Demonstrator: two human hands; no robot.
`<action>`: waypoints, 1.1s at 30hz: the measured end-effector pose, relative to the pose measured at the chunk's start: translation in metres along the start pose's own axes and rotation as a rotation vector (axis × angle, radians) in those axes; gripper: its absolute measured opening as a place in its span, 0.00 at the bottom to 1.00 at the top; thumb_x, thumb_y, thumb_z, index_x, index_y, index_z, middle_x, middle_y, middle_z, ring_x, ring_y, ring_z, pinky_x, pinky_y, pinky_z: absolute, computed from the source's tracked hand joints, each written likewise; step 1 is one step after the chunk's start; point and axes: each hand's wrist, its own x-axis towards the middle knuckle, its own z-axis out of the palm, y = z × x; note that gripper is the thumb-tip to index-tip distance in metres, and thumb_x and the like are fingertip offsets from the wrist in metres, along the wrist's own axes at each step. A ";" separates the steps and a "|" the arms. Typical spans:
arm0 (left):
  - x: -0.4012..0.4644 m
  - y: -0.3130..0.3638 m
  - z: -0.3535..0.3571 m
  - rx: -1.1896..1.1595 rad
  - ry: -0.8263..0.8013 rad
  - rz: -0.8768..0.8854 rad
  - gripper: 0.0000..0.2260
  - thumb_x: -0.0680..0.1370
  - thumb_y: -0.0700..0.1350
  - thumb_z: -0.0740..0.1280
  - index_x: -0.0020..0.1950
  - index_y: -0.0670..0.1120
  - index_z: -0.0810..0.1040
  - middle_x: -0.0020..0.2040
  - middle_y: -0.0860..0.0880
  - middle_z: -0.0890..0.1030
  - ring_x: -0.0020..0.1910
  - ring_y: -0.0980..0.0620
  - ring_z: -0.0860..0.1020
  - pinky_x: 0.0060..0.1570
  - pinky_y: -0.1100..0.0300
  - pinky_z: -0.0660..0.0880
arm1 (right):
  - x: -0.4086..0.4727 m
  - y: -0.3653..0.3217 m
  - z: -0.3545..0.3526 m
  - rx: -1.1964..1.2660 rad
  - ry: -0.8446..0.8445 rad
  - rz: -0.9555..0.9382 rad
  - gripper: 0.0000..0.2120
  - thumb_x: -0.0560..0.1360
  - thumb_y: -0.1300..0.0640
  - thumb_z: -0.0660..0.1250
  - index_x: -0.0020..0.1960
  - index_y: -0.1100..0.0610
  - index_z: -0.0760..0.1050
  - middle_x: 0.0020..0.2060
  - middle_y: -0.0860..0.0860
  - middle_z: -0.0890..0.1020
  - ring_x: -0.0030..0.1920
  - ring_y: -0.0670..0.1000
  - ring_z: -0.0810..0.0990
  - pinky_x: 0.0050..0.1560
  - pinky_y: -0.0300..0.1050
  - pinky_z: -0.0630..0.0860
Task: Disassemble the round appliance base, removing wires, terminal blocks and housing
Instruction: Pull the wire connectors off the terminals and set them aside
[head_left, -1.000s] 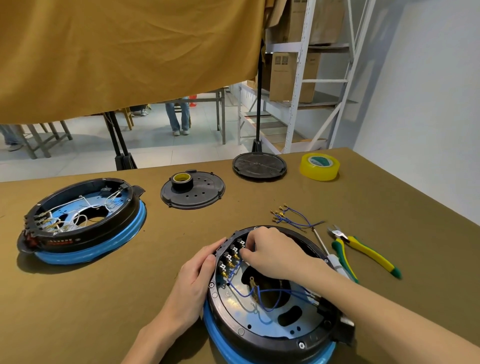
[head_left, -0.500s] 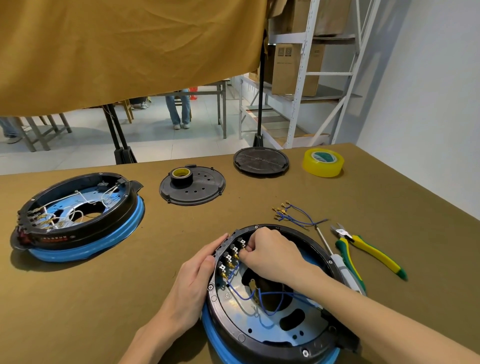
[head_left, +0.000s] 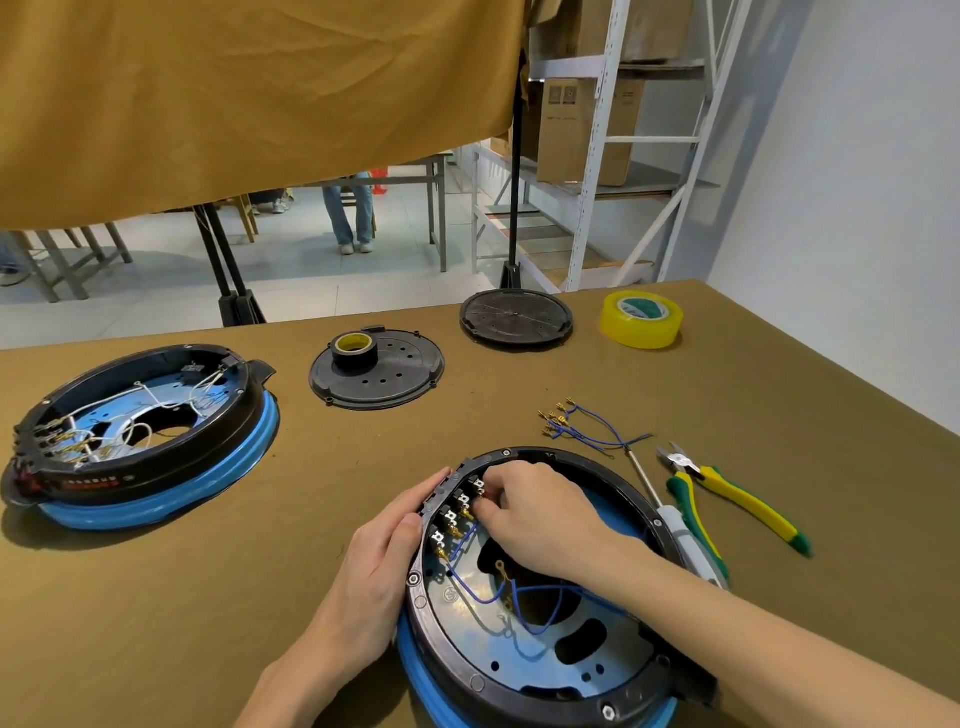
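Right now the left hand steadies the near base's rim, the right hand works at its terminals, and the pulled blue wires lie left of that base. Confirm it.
Not quite. The head view shows the pulled blue wires beyond the base to its right, by the cutters. The left hand and right hand are as stated.

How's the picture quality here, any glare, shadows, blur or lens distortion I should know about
Head view: sharp and evenly lit; soft shadows fall under the second base at left and under the left hand. Mild glare on the metal plate of the near base. Wide-angle bending shows in the shelving and the table edges.
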 end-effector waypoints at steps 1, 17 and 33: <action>0.000 0.000 0.000 -0.003 0.002 0.005 0.23 0.84 0.59 0.53 0.77 0.57 0.71 0.72 0.60 0.77 0.73 0.58 0.73 0.72 0.51 0.68 | 0.000 0.000 0.000 -0.004 0.001 -0.003 0.12 0.80 0.49 0.63 0.43 0.55 0.75 0.34 0.51 0.79 0.39 0.55 0.78 0.34 0.45 0.67; 0.001 0.004 0.003 -0.011 0.022 0.033 0.22 0.84 0.55 0.53 0.77 0.54 0.72 0.72 0.58 0.78 0.73 0.54 0.74 0.71 0.46 0.69 | -0.005 0.002 0.003 -0.007 0.044 -0.022 0.11 0.80 0.49 0.62 0.43 0.54 0.73 0.34 0.49 0.78 0.37 0.53 0.77 0.32 0.46 0.67; 0.001 0.007 0.004 -0.008 0.016 0.037 0.23 0.84 0.56 0.53 0.77 0.53 0.71 0.73 0.58 0.77 0.74 0.55 0.72 0.74 0.46 0.68 | -0.005 0.002 0.002 0.014 0.050 -0.001 0.15 0.80 0.50 0.63 0.37 0.55 0.70 0.31 0.51 0.76 0.35 0.56 0.76 0.32 0.47 0.67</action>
